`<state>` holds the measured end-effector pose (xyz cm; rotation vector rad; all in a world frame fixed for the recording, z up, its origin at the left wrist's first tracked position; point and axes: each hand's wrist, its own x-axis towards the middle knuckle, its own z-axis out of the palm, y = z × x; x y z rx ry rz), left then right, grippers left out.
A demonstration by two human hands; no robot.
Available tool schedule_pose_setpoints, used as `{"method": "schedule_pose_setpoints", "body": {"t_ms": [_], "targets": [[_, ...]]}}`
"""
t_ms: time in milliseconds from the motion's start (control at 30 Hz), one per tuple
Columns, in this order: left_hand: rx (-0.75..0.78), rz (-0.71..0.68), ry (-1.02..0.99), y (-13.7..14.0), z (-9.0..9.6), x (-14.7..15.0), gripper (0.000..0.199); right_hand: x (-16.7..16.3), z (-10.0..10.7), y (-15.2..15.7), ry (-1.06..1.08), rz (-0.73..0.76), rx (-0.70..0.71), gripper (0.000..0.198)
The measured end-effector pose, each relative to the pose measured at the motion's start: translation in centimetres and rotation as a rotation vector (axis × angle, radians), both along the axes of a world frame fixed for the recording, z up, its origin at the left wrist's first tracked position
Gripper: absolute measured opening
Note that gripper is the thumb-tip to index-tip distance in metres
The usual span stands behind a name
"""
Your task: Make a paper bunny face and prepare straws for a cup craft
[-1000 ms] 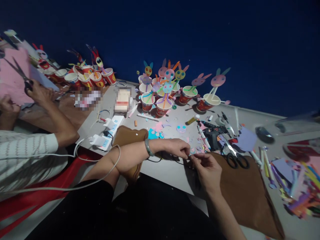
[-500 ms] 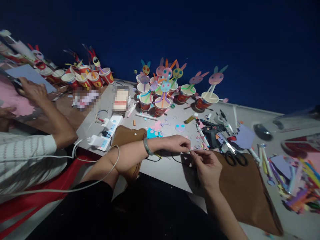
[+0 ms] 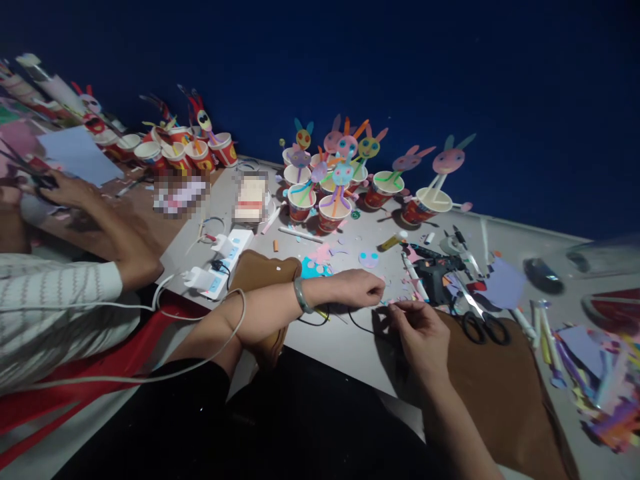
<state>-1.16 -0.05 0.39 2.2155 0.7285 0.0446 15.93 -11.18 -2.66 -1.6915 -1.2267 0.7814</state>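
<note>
My left hand (image 3: 363,288), with a bangle on its wrist, is closed with curled fingers over the table. Close by, my right hand (image 3: 423,337) pinches thumb and forefinger together near the left fingertips. What either hand holds is too small to make out. A purple paper face (image 3: 369,259) with blue eyes lies just beyond the left hand, and a blue paper piece (image 3: 315,268) is left of it. Black-handled scissors (image 3: 477,313) rest beside my right hand, partly on a brown cloth (image 3: 500,393). A black glue gun (image 3: 434,277) lies behind them.
Several paper cups (image 3: 334,212) with rabbit-faced figures stand along the back. At left are a power strip (image 3: 230,260), cables and more decorated cups (image 3: 223,150). A co-worker's hand (image 3: 70,190) holds scissors there. Coloured paper strips (image 3: 610,400) heap at far right.
My fingertips, close together before, are now slightly apart. The view has shifted, so the table things appear further right. The co-worker's hand and scissors have moved.
</note>
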Motion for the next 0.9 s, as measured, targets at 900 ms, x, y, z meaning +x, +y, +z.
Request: {"method": "schedule_pose_setpoints", "body": {"t_ms": [900], "targets": [[0.145, -0.108, 0.212, -0.2, -0.6, 0.1, 0.031, -13.0, 2.9, 19.0, -1.310, 0.911, -0.143, 0.035]]}}
